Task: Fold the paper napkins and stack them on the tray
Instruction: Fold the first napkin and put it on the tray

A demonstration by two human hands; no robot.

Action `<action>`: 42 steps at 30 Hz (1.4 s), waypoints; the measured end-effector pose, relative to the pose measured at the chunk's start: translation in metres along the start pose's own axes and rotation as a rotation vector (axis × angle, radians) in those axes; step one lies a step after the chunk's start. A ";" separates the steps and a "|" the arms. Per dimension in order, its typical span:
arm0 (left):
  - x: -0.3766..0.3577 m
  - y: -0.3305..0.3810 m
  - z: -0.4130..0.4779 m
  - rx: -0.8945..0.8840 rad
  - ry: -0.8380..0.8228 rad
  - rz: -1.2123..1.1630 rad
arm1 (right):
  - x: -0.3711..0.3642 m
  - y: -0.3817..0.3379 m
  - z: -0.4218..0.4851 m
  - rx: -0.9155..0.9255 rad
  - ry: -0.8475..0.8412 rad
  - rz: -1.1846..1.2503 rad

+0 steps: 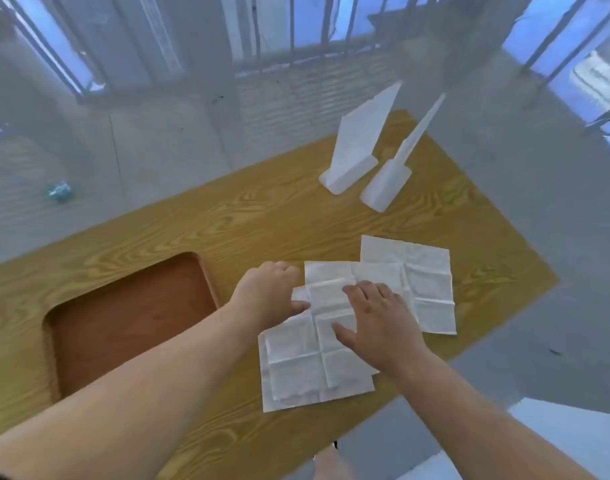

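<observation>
While both hands press on the near napkin point(314, 358), the first fold looks barely begun. The left hand point(270, 292) has its grip curled at that napkin's far-left edge; the right hand point(372, 323) lies flat, grip spread, holding nothing. Another napkin point(424, 285) lies at two o'clock. The tray point(130, 317), at nine o'clock on the worktop point(227, 220), is empty. Next: lift one edge over and crease.

napkins point(317, 368): creased matt paper | table point(227, 220): wood-grain | tray point(123, 323): smooth brown
</observation>
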State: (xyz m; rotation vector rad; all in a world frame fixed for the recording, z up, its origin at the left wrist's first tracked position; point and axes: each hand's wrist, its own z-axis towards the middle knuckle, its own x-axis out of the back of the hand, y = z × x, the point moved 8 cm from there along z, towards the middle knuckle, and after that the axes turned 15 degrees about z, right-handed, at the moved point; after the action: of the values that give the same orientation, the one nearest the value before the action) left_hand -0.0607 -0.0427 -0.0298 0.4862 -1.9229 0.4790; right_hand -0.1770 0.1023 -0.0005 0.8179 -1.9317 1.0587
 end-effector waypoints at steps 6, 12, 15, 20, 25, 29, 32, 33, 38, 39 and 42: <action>-0.018 0.004 0.030 0.085 -0.119 -0.120 | -0.026 0.020 0.012 0.026 -0.089 0.047; -0.024 0.005 0.040 0.111 -0.194 -0.133 | -0.035 0.028 0.018 0.028 -0.109 0.067; -0.028 0.005 0.040 0.118 -0.200 -0.180 | -0.036 0.029 0.020 0.026 -0.102 0.063; -0.029 0.005 0.041 0.124 -0.220 -0.227 | -0.037 0.029 0.018 0.030 -0.090 0.057; -0.028 0.007 0.042 0.113 -0.213 -0.242 | -0.037 0.030 0.015 0.041 -0.061 0.055; -0.027 0.009 0.044 0.120 -0.202 -0.258 | -0.035 0.033 0.013 0.043 -0.038 0.067; -0.028 0.013 0.047 0.088 -0.189 -0.196 | -0.034 0.034 0.012 0.054 -0.018 0.068; -0.027 0.014 0.048 0.083 -0.180 -0.195 | -0.033 0.035 0.012 0.059 -0.012 0.067; -0.025 0.015 0.041 0.092 -0.212 -0.347 | -0.023 0.040 0.008 0.062 0.043 0.098; -0.024 0.013 0.038 0.103 -0.234 -0.434 | -0.018 0.042 0.006 0.054 0.065 0.124; -0.018 0.009 0.022 0.155 -0.345 -0.801 | -0.006 0.056 0.001 -0.043 0.155 0.298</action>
State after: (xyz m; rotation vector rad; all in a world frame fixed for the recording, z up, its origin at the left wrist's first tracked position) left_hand -0.0755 -0.0442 -0.0554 1.4354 -1.8185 0.0111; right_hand -0.2197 0.1279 -0.0269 0.4174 -1.9740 1.2123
